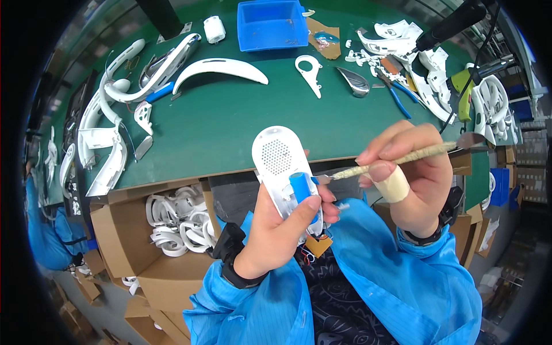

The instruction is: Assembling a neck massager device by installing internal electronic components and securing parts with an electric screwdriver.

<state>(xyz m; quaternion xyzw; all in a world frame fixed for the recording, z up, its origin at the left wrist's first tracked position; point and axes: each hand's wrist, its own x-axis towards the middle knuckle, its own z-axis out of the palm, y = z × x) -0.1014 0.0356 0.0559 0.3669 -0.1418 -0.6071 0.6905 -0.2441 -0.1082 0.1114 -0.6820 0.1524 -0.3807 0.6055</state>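
Observation:
My left hand (273,238) is closed around a white plastic housing (279,152) with a rounded end and a round patch of small holes. A blue cylindrical battery (300,187) sits on the housing, with my left thumb pressed beside it. Thin wires and a small yellow-orange piece (318,246) hang at the housing's lower end. In my right hand (422,184), a slim metal spatula (411,156) with a cream-wrapped handle is pinched between thumb and fingers. Its narrow tip is close to the battery's right side; whether they touch I cannot tell. Cream tape wraps my right thumb.
On the green table (224,126) stands a blue bin (273,47). Curved white shells (221,70) lie at left, more white parts (397,37) at right beside blue-handled pliers (398,98). An open cardboard box (123,238) of white parts stands below the table's front edge.

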